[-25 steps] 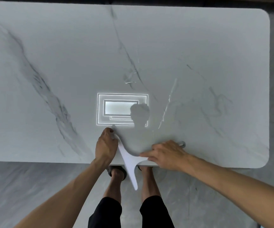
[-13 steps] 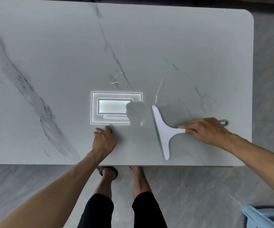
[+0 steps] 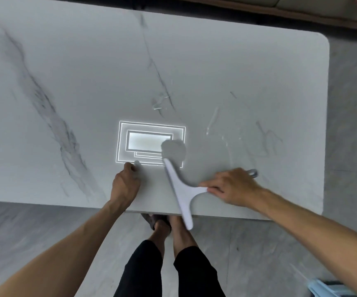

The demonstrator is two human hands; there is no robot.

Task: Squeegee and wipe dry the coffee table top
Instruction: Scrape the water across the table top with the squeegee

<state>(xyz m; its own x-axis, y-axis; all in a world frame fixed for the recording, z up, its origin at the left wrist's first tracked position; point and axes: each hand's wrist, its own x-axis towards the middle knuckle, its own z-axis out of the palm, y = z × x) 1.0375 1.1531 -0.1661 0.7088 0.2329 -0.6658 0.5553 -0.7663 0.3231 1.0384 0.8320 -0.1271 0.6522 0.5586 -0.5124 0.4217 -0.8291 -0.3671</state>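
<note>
Right now my right hand (image 3: 231, 187) is wrapped around the handle of the squeegee (image 3: 181, 194), whose blade starts at the lower right corner of the ceiling-light reflection (image 3: 149, 144) and runs away from it towards me, overhanging the coffee table top (image 3: 87, 82). My left hand (image 3: 125, 185) rests just below the reflection's lower left corner, fingers bent; I cannot tell if it holds anything. To do this pass well, I should probably press evenly, tilt the blade slightly and overlap strokes. The top is pale grey marble-look with dark veins, glossy, with thin water streaks (image 3: 211, 121) right of the reflection.
</note>
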